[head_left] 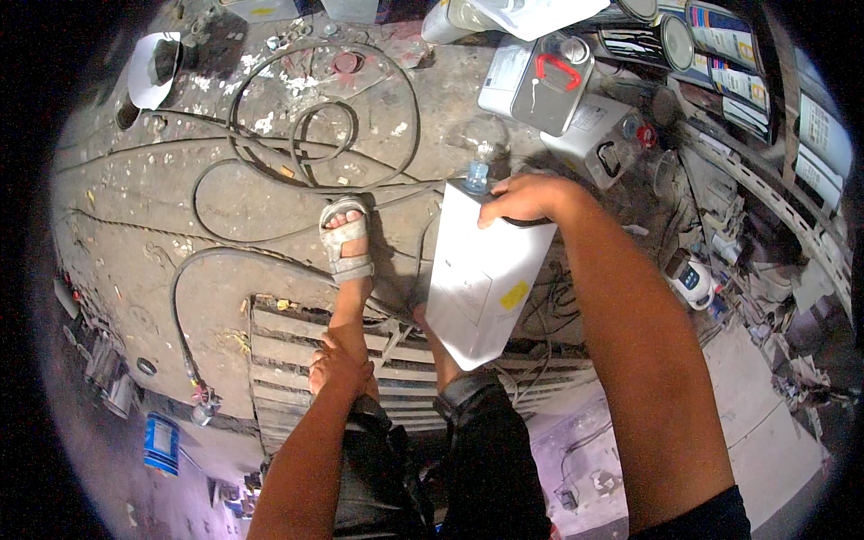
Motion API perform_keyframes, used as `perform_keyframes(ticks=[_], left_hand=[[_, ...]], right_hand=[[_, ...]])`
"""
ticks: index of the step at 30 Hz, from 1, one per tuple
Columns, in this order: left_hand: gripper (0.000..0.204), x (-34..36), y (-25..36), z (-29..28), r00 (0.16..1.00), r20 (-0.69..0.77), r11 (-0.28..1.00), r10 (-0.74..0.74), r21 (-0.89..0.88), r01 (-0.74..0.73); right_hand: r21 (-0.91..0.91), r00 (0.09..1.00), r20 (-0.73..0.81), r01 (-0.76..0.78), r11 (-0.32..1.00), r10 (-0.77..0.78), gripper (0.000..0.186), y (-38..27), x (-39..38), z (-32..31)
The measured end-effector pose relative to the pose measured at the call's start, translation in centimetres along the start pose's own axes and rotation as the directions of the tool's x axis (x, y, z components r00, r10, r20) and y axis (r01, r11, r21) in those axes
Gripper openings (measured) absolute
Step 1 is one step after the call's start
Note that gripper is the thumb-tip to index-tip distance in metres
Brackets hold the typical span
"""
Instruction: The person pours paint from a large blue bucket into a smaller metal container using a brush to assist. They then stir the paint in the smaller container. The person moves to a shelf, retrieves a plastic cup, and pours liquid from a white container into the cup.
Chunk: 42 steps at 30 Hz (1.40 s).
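Observation:
My right hand (526, 198) is closed round the handle at the top of a white rectangular can (481, 279), which hangs tilted in front of my right leg. A yellow mark shows on its side. At the can's upper corner is a bluish clear plastic neck (477, 175), with a clear rounded shape (484, 135) beyond it; whether they join the can I cannot tell. Low in front of my left shin, my left hand (340, 369) has its fingers curled in. What they hold, if anything, is hidden.
A dark hose (416, 108) coils across the dirty floor, leading to a spray gun (205, 409). Slats (297, 346) lie under my legs. More rectangular cans (553, 85) stand at the far right beside shelved tins (675, 40). A blue tin (162, 443) is at lower left.

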<state>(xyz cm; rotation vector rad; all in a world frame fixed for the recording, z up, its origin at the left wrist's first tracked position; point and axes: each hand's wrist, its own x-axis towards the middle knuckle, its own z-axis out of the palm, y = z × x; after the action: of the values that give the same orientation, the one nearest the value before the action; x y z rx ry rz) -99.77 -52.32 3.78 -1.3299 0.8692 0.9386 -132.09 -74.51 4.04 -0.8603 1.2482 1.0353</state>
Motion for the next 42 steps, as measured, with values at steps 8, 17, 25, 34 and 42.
perform_keyframes(ticks=[8, 17, 25, 34, 42], left_hand=[[0.107, -0.2, 0.1, -0.4, 1.0, 0.004, 1.0, -0.002, -0.011, 0.002], [0.107, 0.4, 0.2, 0.7, 1.0, -0.005, 1.0, -0.01, 0.015, 0.01], [0.104, 0.0, 0.2, -0.1, 1.0, 0.019, 1.0, -0.001, -0.014, 0.002], [0.11, 1.0, -0.1, 1.3, 1.0, -0.016, 0.999, 0.002, -0.046, -0.002], [0.11, 0.0, 0.0, -0.2, 1.0, 0.028, 0.996, 0.007, -0.085, -0.005]], right_hand=[[-0.013, 0.996, -0.065, 0.066, 0.998, -0.066, 0.074, 0.4, 0.4, 0.1], [-0.039, 0.996, -0.061, 0.058, 0.998, -0.061, 0.073, -0.1, 0.0, -0.2], [-0.047, 0.998, -0.05, 0.033, 0.998, -0.036, 0.074, 0.0, 0.6, -0.3], [-0.058, 0.998, -0.047, 0.038, 0.998, -0.041, 0.076, 0.1, 1.4, -0.2], [-0.041, 0.999, -0.031, 0.017, 0.999, -0.019, 0.077, -0.4, 0.6, -0.5]])
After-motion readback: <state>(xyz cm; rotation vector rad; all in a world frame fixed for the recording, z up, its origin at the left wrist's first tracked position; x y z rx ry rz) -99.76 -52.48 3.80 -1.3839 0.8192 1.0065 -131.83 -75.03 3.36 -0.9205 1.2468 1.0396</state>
